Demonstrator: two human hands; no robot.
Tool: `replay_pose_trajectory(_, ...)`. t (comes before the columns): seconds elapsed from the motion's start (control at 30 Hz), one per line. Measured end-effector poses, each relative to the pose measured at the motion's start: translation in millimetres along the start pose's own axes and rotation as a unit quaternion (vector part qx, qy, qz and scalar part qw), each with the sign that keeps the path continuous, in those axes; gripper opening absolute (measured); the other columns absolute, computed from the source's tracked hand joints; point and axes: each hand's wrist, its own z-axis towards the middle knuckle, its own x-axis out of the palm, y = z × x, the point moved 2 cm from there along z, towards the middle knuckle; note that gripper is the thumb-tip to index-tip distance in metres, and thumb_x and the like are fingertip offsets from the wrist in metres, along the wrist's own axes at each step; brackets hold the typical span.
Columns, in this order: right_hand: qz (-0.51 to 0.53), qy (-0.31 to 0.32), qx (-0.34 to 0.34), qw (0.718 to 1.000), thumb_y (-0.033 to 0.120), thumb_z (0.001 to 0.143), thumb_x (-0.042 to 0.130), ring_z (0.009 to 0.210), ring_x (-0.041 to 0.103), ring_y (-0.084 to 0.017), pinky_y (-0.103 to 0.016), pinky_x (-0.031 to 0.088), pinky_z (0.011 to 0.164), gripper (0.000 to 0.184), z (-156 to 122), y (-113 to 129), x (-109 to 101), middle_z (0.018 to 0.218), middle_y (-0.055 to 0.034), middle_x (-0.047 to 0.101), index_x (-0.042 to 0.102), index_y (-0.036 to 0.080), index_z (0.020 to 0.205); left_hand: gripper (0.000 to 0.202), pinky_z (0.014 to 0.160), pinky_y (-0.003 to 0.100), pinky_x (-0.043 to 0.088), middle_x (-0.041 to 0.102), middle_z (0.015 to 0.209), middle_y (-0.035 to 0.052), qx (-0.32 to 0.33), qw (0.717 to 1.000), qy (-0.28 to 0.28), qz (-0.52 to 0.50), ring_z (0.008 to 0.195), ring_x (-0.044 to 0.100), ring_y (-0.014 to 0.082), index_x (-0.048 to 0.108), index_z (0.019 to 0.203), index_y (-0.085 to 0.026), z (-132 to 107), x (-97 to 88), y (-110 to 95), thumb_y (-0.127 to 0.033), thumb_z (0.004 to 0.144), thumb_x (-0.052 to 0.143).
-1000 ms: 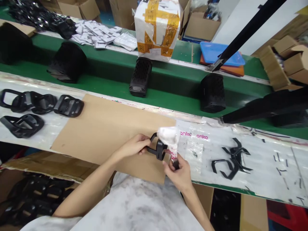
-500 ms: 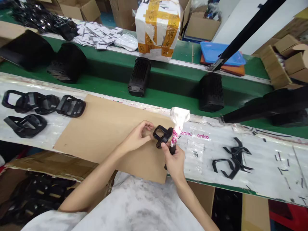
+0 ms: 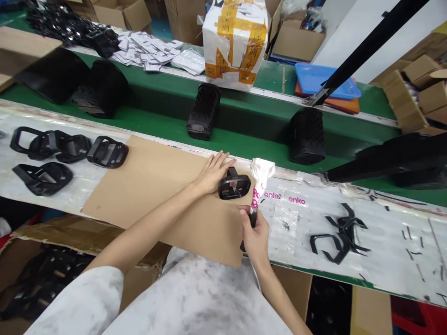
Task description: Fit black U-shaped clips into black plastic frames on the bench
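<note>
My right hand (image 3: 256, 232) is closed round the black handle of a hammer (image 3: 259, 184), its head wrapped in white material with pink marks on the neck. The wrapped head points away from me. Just left of it, a black plastic frame (image 3: 234, 187) stands on the brown cardboard sheet (image 3: 164, 186), its loop toward the back. My left hand (image 3: 213, 174) lies beside the frame's left side with fingers stretched forward over the cardboard; whether it touches the frame is hard to tell.
Several similar black frames (image 3: 44, 178) lie at left. Thin black bent strips (image 3: 345, 232) are heaped on the white bench covering (image 3: 296, 223) at right. Black perforated housings (image 3: 203, 111) stand on the green conveyor (image 3: 159, 114). Behind are a taped white box (image 3: 233, 46) and a blue tray (image 3: 324, 79).
The black frame has left my right hand's fingers and now stands on the cardboard, turned. My left hand has moved forward and straightened its fingers. The hammer remains in my right hand.
</note>
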Motion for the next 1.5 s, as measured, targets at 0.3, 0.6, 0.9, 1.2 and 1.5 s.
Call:
replay_pose_trajectory(0.3, -0.175, 0.099, -0.010, 0.980, 0.059, 0.109, 0.047, 0.069, 0.070, -0.023, -0.031, 0.055, 0.063, 0.053, -44, -28, -65, 0.080, -0.0062, 0.077, 0.075, 0.016, 0.122, 0.078, 0.136, 0.062, 0.008, 0.021, 0.181, 0.0189, -0.024, 0.999, 0.019, -0.025, 0.170, 0.008, 0.0365, 0.033, 0.169, -0.021, 1, -2.4, 4, -0.035, 0.099, 0.064)
replay_pose_trajectory(0.6, -0.264, 0.060, -0.106, 0.957, 0.052, 0.109, 0.048, 0.096, 0.082, -0.032, -0.039, 0.064, 0.085, 0.056, -40, -15, -57, 0.119, -0.0166, 0.083, 0.072, 0.012, 0.141, 0.083, 0.136, 0.060, 0.006, 0.016, 0.182, 0.0188, -0.056, 0.996, 0.062, -0.025, 0.170, 0.007, 0.0365, 0.036, 0.169, -0.020, 10, -3.7, 4, -0.043, 0.096, 0.069)
replay_pose_trajectory(0.9, -0.298, 0.054, -0.126, 0.945, 0.052, 0.107, 0.056, 0.106, 0.082, -0.034, -0.039, 0.066, 0.088, 0.052, -27, -11, -75, 0.121, -0.0158, 0.083, 0.077, 0.014, 0.136, 0.071, 0.137, 0.057, 0.008, 0.019, 0.182, 0.0157, -0.076, 0.996, 0.050, -0.026, 0.170, 0.010, 0.0323, 0.038, 0.169, -0.022, 13, -0.7, 3, -0.025, 0.101, 0.057)
replay_pose_trajectory(1.2, -0.317, 0.092, -0.098, 0.939, 0.054, 0.108, 0.052, 0.102, 0.081, -0.035, -0.044, 0.064, 0.090, 0.055, -22, -18, -67, 0.123, -0.0170, 0.082, 0.076, 0.014, 0.137, 0.072, 0.135, 0.061, 0.008, 0.021, 0.182, 0.0148, -0.071, 0.996, 0.036, -0.038, 0.170, 0.011, 0.0340, 0.040, 0.167, -0.025, 19, 8.5, 9, -0.027, 0.098, 0.062)
replay_pose_trajectory(1.5, -0.319, 0.147, -0.049, 0.935, 0.054, 0.107, 0.051, 0.098, 0.079, -0.034, -0.042, 0.060, 0.085, 0.056, -10, -10, -65, 0.108, -0.0131, 0.084, 0.072, 0.017, 0.142, 0.051, 0.132, 0.054, 0.023, 0.051, 0.164, 0.0181, -0.044, 0.996, -0.063, -0.047, 0.155, 0.043, 0.0338, 0.065, 0.144, -0.019, 6, 6.1, -2, -0.045, 0.101, 0.067)
